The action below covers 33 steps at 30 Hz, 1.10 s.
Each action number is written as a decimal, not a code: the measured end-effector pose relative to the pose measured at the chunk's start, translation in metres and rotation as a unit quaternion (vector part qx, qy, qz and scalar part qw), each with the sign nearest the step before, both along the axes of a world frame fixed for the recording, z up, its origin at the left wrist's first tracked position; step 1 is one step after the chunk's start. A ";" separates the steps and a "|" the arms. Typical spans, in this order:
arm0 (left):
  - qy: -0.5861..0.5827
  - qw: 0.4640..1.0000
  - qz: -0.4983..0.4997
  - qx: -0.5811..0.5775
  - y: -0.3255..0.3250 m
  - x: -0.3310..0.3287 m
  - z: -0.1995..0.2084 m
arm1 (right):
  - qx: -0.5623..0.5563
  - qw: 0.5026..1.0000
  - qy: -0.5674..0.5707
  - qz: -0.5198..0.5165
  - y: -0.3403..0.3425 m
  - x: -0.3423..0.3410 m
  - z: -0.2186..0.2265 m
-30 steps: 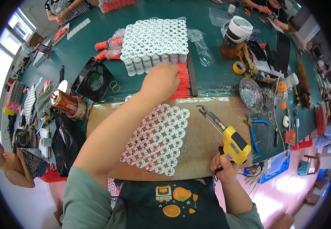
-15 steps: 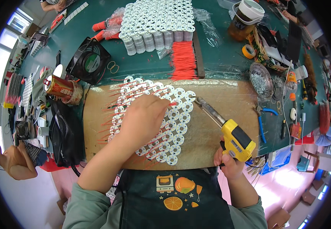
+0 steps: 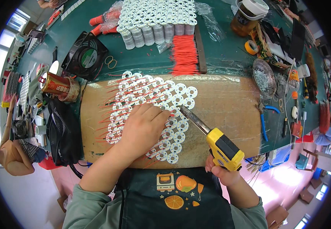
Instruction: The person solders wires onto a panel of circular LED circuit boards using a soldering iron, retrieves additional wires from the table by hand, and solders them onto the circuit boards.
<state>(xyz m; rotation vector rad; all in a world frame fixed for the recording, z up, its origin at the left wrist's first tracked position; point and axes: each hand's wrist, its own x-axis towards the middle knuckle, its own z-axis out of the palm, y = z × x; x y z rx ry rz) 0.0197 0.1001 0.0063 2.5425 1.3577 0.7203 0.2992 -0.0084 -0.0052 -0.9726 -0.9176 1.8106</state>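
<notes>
The right hand (image 3: 224, 173) clamps the yellow soldering gun (image 3: 224, 149) by its handle, the sensible hold for something stiff and probably weighty; its long axis points forward-left, tip at the white disc panel (image 3: 179, 100). There the left hand (image 3: 145, 124) pinches a red wire (image 3: 172, 115), likely light and flexible

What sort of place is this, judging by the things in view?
Probably an electronics assembly workshop: a yellow soldering gun, rows of ring-shaped white circuit boards and a pile of red wires suggest it.
</notes>
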 end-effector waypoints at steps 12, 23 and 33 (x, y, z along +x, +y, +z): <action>-0.028 1.000 -0.004 0.013 0.000 0.000 -0.009 | 0.036 0.985 -0.164 -0.027 -0.005 -0.004 -0.008; -0.026 1.000 0.001 0.017 0.001 0.001 -0.012 | -0.002 0.996 -0.086 -0.030 -0.003 -0.003 -0.005; -0.033 0.999 0.003 0.018 0.001 0.001 -0.012 | 0.010 0.989 -0.145 -0.043 0.000 -0.008 0.001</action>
